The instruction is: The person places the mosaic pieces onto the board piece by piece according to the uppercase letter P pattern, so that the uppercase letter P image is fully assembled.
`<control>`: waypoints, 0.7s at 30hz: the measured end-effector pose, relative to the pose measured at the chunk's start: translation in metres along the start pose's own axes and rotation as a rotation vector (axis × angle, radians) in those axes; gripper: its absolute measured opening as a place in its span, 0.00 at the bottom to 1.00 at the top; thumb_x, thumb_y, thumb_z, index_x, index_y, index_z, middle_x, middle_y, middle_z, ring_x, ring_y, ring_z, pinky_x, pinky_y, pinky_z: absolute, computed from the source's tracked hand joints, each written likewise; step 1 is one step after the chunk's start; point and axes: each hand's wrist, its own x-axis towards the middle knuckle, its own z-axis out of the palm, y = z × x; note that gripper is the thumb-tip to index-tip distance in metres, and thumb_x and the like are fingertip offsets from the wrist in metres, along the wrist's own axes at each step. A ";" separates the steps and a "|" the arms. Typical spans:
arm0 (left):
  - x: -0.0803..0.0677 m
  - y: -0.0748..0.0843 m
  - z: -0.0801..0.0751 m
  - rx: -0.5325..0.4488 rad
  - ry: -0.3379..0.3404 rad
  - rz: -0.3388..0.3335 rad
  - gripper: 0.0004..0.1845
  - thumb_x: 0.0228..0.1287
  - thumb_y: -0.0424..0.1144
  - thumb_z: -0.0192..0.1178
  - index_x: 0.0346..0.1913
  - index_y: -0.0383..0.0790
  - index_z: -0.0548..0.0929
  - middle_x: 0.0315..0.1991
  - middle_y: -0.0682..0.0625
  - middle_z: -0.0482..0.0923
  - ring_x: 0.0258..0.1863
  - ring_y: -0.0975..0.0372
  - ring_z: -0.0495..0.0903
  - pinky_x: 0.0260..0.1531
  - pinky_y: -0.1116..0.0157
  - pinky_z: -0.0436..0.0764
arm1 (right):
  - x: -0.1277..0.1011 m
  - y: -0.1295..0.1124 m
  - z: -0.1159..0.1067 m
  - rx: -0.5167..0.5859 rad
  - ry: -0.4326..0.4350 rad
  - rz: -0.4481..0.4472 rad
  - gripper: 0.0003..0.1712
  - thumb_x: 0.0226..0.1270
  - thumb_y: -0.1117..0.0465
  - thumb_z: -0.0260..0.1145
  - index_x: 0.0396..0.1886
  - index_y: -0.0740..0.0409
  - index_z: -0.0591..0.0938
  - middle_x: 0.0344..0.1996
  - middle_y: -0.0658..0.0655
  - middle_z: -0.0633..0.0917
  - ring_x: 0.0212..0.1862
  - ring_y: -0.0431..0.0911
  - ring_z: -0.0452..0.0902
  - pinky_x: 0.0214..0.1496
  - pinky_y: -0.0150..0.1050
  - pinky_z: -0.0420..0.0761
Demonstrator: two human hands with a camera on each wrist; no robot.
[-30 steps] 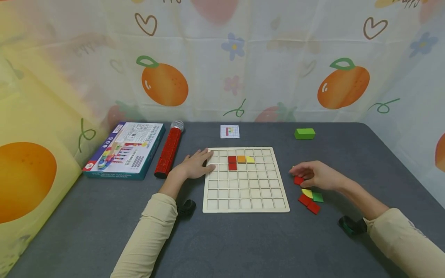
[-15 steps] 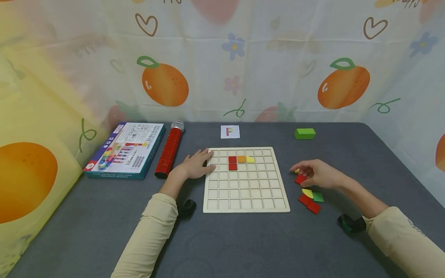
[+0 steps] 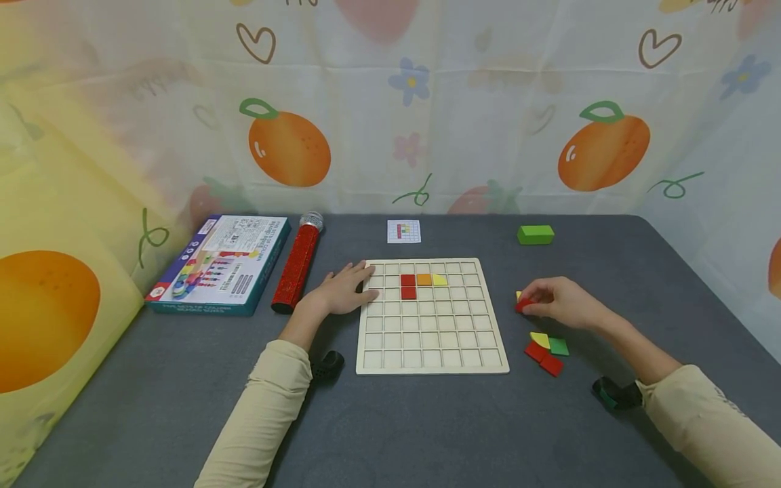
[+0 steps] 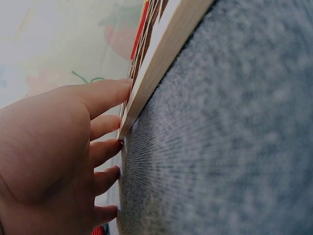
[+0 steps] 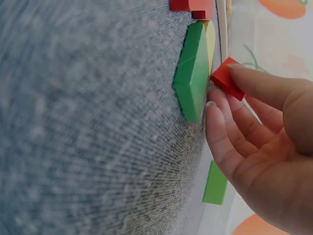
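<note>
My left hand (image 3: 340,290) rests with extended fingers on the left edge of the pale wooden grid board (image 3: 433,340). In the left wrist view its thumb touches the board's rim (image 4: 151,68). Right of the board, my right hand (image 3: 560,303) pinches a small red tile (image 5: 228,78) between thumb and fingers. A bit of a yellow piece (image 3: 518,295) shows at those fingertips, mostly hidden. Nearer me lie a yellow curved-edged tile (image 3: 539,339), a green tile (image 3: 558,346) and two red tiles (image 3: 552,367). Set in the board are two red tiles (image 3: 408,293), an orange tile (image 3: 424,279) and a yellow tile (image 3: 439,280).
Behind the board lies a small card (image 3: 403,231) printed with a coloured grid. A green block (image 3: 535,235) stands at the back right. On the left are a red microphone (image 3: 297,264) and a flat box (image 3: 222,261). A patterned curtain (image 3: 476,135) hangs behind the table.
My right hand has drawn the red tile slightly away from me, apart from the other loose tiles, and tipped it. The left hand and the board have stayed put.
</note>
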 end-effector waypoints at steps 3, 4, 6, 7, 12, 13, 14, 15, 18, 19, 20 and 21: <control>0.000 -0.001 0.000 0.003 0.001 0.002 0.36 0.71 0.51 0.50 0.75 0.40 0.53 0.75 0.41 0.46 0.73 0.46 0.42 0.65 0.40 0.42 | -0.001 -0.001 0.000 0.024 0.032 0.000 0.13 0.64 0.66 0.66 0.47 0.66 0.81 0.34 0.54 0.84 0.35 0.47 0.79 0.35 0.37 0.79; 0.000 -0.001 0.000 0.003 0.001 0.001 0.36 0.71 0.51 0.50 0.75 0.40 0.53 0.75 0.41 0.46 0.73 0.46 0.42 0.65 0.40 0.42 | 0.000 -0.001 0.000 0.041 0.040 0.004 0.15 0.64 0.66 0.66 0.49 0.67 0.80 0.35 0.55 0.84 0.35 0.47 0.80 0.36 0.38 0.79; 0.000 -0.001 0.000 0.004 0.002 -0.001 0.36 0.71 0.51 0.50 0.75 0.40 0.53 0.75 0.41 0.45 0.73 0.46 0.42 0.65 0.41 0.42 | 0.000 -0.002 -0.001 0.079 0.048 0.025 0.18 0.65 0.64 0.65 0.52 0.67 0.79 0.37 0.56 0.84 0.36 0.48 0.80 0.37 0.38 0.80; 0.000 0.000 0.001 0.002 0.002 -0.002 0.36 0.71 0.51 0.50 0.75 0.40 0.53 0.75 0.41 0.45 0.73 0.46 0.42 0.65 0.41 0.42 | 0.000 -0.002 -0.001 0.100 0.050 0.035 0.19 0.66 0.63 0.65 0.53 0.67 0.78 0.37 0.57 0.84 0.37 0.48 0.81 0.38 0.39 0.81; 0.000 0.000 0.001 -0.003 0.001 -0.006 0.36 0.71 0.51 0.51 0.75 0.40 0.53 0.75 0.41 0.45 0.73 0.46 0.42 0.65 0.41 0.42 | 0.004 -0.006 0.000 0.208 0.053 0.097 0.23 0.65 0.58 0.66 0.55 0.67 0.77 0.41 0.60 0.84 0.40 0.50 0.82 0.41 0.40 0.81; 0.000 0.000 0.001 -0.004 0.002 -0.006 0.36 0.71 0.51 0.51 0.75 0.40 0.53 0.75 0.41 0.45 0.73 0.46 0.42 0.65 0.41 0.42 | 0.005 -0.007 0.001 0.233 0.052 0.108 0.24 0.65 0.58 0.67 0.55 0.68 0.77 0.41 0.60 0.84 0.41 0.51 0.82 0.42 0.41 0.81; 0.000 0.000 0.001 -0.004 0.001 -0.006 0.36 0.71 0.51 0.51 0.75 0.40 0.53 0.75 0.41 0.45 0.73 0.46 0.42 0.65 0.41 0.42 | 0.006 -0.009 0.002 0.256 0.053 0.121 0.24 0.64 0.57 0.67 0.55 0.68 0.77 0.42 0.60 0.84 0.42 0.51 0.82 0.43 0.41 0.81; 0.000 0.000 0.001 -0.003 0.002 -0.007 0.36 0.71 0.51 0.51 0.75 0.40 0.53 0.75 0.41 0.45 0.73 0.46 0.42 0.65 0.41 0.42 | 0.007 -0.010 0.003 0.281 0.050 0.134 0.25 0.64 0.57 0.68 0.55 0.68 0.76 0.42 0.61 0.84 0.42 0.51 0.81 0.43 0.41 0.81; 0.000 0.000 0.000 0.000 0.001 -0.010 0.36 0.71 0.51 0.51 0.75 0.40 0.53 0.75 0.41 0.45 0.73 0.46 0.42 0.65 0.41 0.42 | 0.012 -0.014 0.006 0.339 0.040 0.170 0.26 0.63 0.56 0.68 0.55 0.69 0.76 0.43 0.60 0.84 0.43 0.50 0.81 0.44 0.42 0.81; 0.000 0.000 0.001 0.001 0.000 -0.011 0.36 0.71 0.51 0.51 0.75 0.40 0.53 0.75 0.41 0.45 0.73 0.46 0.42 0.65 0.41 0.42 | 0.014 -0.015 0.007 0.351 0.035 0.182 0.26 0.63 0.56 0.68 0.55 0.69 0.76 0.43 0.60 0.84 0.42 0.50 0.81 0.44 0.42 0.81; 0.000 0.000 0.001 0.003 -0.001 -0.013 0.36 0.71 0.51 0.50 0.75 0.41 0.53 0.75 0.42 0.45 0.73 0.46 0.42 0.65 0.41 0.42 | 0.016 -0.016 0.009 0.359 0.032 0.193 0.26 0.63 0.56 0.68 0.55 0.69 0.76 0.43 0.60 0.85 0.42 0.50 0.81 0.44 0.41 0.81; 0.000 0.000 0.001 0.004 -0.002 -0.014 0.36 0.71 0.51 0.50 0.75 0.41 0.53 0.75 0.42 0.45 0.73 0.46 0.42 0.65 0.41 0.42 | 0.017 -0.017 0.010 0.370 0.027 0.202 0.26 0.64 0.56 0.68 0.55 0.69 0.76 0.43 0.59 0.85 0.42 0.49 0.81 0.44 0.41 0.81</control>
